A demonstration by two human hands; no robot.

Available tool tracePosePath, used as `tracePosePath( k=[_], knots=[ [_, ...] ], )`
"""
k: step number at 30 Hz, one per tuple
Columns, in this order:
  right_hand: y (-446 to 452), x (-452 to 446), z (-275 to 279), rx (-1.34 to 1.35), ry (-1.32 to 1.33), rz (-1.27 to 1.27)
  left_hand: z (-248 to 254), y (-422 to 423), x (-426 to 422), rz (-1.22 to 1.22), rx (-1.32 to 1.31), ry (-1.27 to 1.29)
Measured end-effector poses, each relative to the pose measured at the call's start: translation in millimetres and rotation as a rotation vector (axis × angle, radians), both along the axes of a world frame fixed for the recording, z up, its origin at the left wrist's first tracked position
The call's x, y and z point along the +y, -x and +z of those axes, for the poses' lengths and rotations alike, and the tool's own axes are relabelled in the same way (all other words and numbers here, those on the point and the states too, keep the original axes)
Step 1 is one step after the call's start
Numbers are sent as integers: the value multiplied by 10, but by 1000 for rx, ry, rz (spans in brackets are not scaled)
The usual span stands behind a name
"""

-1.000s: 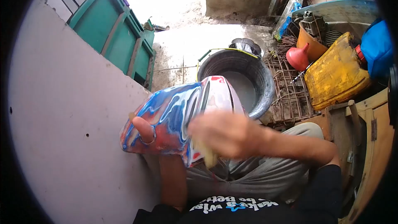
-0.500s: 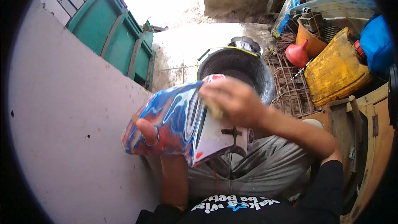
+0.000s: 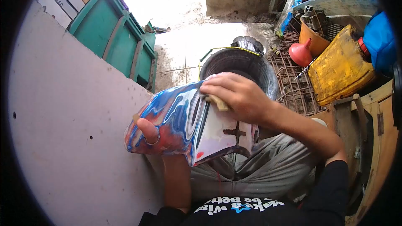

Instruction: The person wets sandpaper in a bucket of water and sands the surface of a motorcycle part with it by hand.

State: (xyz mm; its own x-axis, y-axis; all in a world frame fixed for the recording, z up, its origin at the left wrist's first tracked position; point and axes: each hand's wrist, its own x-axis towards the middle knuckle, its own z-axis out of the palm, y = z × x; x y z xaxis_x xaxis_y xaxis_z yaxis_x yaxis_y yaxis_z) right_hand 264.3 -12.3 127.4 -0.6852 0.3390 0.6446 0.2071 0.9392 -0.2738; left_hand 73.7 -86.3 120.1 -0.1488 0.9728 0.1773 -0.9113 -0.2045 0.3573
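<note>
A curved plastic body panel (image 3: 178,115), its paint worn into swirls of blue, red and white, is held tilted above my lap. My left hand (image 3: 148,131) grips it from behind; one digit pokes through a round hole and the other fingers are hidden. My right hand (image 3: 236,96) presses a folded tan piece of sandpaper (image 3: 218,103) against the panel's upper right part, fingers bent over it. Below that hand the surface is whitish, with a dark cross-shaped opening. Just beyond the panel stands a black bucket (image 3: 268,73), partly covered by my right hand.
A pale wall (image 3: 63,113) runs close on my left, with a green cabinet (image 3: 113,33) beyond it. To the right are a rusty wire grid (image 3: 293,88), a red funnel (image 3: 300,53), a yellow jerrycan (image 3: 341,67) and a wooden frame (image 3: 387,129).
My right hand and the sandpaper have shifted slightly on the panel and now look sharp instead of blurred. The panel has barely moved, and my left hand keeps its hold.
</note>
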Motion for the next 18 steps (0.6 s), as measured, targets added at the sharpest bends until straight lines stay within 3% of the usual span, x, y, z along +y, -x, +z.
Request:
tracePosePath(
  k=[2, 4, 6, 9, 12, 13, 16, 18],
  knots=[
    [59, -52, -16, 26, -26, -72, 9, 0, 20, -26, -36, 4],
    [103, -373, 139, 59, -104, 165, -60, 195, -43, 160, 407, 180],
    [59, -205, 73, 83, -57, 162, -104, 139, -34, -143, -132, -94],
    [-8, 95, 2, -4, -109, -125, -27, 47, -45, 47, 151, 32],
    [120, -374, 132, 50, -157, 122, -86, 127, -21, 176, 437, 111],
    [125, -405, 184, 49, -232, 163, -22, 91, -39, 174, 440, 154],
    [3, 99, 118, 10, -29, -139, -135, 154, -53, 237, 236, 220],
    [62, -29, 46, 33, -136, -97, -205, 155, -49, 200, 288, 180]
  ],
)
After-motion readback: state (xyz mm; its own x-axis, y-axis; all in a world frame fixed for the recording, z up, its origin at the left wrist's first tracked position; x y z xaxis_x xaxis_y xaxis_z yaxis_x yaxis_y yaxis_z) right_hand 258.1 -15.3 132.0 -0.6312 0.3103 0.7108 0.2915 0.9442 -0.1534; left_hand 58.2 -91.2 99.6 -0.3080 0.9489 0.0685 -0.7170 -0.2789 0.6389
